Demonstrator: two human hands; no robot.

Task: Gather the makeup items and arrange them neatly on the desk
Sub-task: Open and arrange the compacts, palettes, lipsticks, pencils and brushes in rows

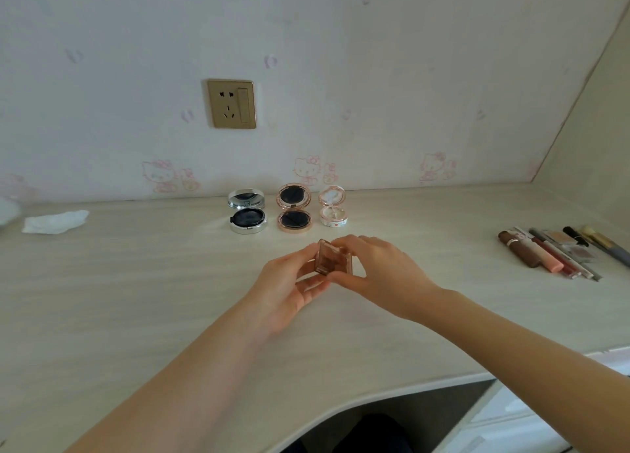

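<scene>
Small brown square case (335,261) held above the counter (136,282), just in front of the three open compacts (294,210) lined up along the wall. Left hand (289,289) cradling it from below, fingers curled round it; right hand (378,268) pinching its top and right edge, fingers clamped on it. Pencils and tubes (559,251) well right of the case. Crumpled tissue (56,221) far left.

compacts (295,207): 3 open | square palette (335,260): 1 | tissue (54,222): 1 | hands (289,282): 2
</scene>
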